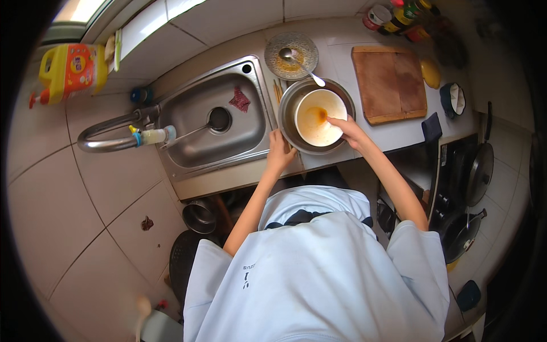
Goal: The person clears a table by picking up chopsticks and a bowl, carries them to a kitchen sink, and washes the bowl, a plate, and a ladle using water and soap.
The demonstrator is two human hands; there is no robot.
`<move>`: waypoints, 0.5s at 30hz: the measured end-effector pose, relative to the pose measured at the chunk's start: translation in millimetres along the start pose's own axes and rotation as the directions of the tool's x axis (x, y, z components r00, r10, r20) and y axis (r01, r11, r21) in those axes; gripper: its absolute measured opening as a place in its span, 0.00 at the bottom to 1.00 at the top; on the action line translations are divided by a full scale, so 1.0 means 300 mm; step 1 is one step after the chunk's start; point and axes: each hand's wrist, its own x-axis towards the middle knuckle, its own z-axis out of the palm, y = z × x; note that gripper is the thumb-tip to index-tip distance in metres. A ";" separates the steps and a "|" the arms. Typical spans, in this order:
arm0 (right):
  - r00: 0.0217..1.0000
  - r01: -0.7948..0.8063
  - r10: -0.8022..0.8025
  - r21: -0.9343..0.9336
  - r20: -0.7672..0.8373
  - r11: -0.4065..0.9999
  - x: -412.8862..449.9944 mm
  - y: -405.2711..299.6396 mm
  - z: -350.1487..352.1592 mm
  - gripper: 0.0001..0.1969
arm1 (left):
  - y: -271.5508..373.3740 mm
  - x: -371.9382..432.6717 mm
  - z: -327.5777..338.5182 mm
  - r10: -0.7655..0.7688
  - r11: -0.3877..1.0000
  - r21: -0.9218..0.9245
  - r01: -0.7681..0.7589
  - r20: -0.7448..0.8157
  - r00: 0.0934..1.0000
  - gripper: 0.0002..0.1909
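Note:
A white bowl with orange-brown residue inside is gripped at its right rim by my right hand, thumb over the edge. It sits in or just above a larger steel basin on the counter. At the basin's lower left is my left hand, its fingers at the basin's side by the sink edge; whether they grip anything is hard to see. Behind the basin stands a patterned plate with yellow residue and a metal spoon across it. Wooden chopsticks lie between basin and sink.
Left is a steel sink holding a ladle and a dark red cloth, with a faucet over its edge. A wooden cutting board lies right, near a yellow fruit; the stove is further right.

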 end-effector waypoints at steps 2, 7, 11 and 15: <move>1.000 0.013 -0.013 0.012 0.020 1.000 0.001 0.002 -0.010 0.24 | 0.031 -0.017 -0.006 -0.024 1.000 -0.007 0.023 -0.127 0.992 0.40; 0.998 0.051 -0.052 0.021 0.029 0.998 -0.002 0.011 -0.036 0.25 | 0.235 0.034 -0.052 -0.119 0.974 -0.207 0.095 -0.109 0.987 0.28; 0.997 0.077 -0.078 0.039 0.026 0.996 -0.002 0.009 -0.045 0.23 | 0.297 0.107 0.031 -0.307 0.771 -0.565 0.293 0.072 0.949 0.28; 0.994 0.106 -0.106 0.022 -0.020 0.994 -0.015 -0.005 -0.038 0.23 | 0.285 0.120 0.067 -0.333 0.568 -0.715 0.407 0.252 0.909 0.29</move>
